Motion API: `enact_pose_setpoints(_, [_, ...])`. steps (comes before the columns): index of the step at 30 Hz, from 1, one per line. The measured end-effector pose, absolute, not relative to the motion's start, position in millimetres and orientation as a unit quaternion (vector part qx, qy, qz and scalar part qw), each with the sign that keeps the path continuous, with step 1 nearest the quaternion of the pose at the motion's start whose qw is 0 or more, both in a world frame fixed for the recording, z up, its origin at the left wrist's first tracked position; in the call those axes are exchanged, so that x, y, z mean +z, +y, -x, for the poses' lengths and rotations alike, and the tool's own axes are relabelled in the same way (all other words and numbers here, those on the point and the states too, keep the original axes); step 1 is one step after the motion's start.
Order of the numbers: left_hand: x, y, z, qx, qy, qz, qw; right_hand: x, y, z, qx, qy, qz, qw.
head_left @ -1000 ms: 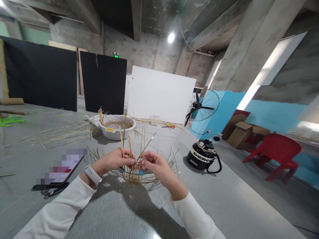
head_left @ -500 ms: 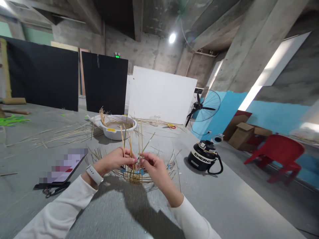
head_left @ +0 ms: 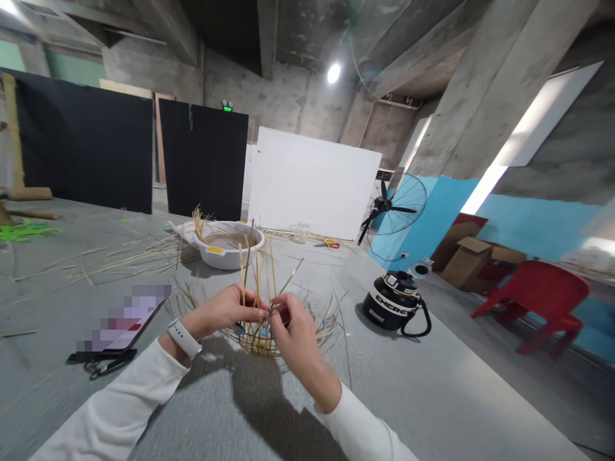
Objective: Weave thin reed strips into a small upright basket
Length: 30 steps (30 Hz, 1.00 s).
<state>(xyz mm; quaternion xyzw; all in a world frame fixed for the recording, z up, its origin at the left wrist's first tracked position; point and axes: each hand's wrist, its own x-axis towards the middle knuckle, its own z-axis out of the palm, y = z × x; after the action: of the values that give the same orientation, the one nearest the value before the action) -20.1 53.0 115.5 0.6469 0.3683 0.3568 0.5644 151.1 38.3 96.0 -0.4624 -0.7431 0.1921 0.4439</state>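
A partly woven basket of thin tan strips rests on the grey table, with upright strips rising from it and loose ends fanning out at both sides. Small blue pieces show along its weave. My left hand, a white watch band at its wrist, is closed with thumb and fingers pinching strips at the near rim. Close beside it, my right hand is also closed, its fingertips pinching a thin strip that slants up to the right. The fingers partly hide the exact gripping spots.
Behind the basket stands a white basin holding water and strips. Long loose strips lie left of it. A phone lies at left, a black jug at right. Red-and-yellow scissors are near the white board.
My right hand has turned slightly inward, its fingers more curled at the rim. Both hands stay close together, and the upright strips have shifted a little to the right.
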Motion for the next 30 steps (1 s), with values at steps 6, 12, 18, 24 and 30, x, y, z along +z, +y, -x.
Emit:
enact_pose_setpoints(6, [110,57,22,0.355,0.356,-0.639,0.581,92,38,-150,0.171,-0.752,0.455,0.446])
enact_pose_setpoints(12, [109,57,22,0.356,0.356,-0.634,0.587,89,40,-151,0.132,-0.764,0.447,0.446])
enact_pose_setpoints(18, [113,54,19,0.358,0.368,-0.656,0.553,87,41,-154,0.077,-0.795,0.408,0.442])
enact_pose_setpoints(24, [116,54,15,0.373,0.419,-0.689,0.459,89,41,-156,0.135,-0.799,0.378,0.449])
enact_pose_setpoints(30, [114,56,15,0.377,0.435,-0.692,0.435,91,49,-156,0.285,-0.706,0.413,0.500])
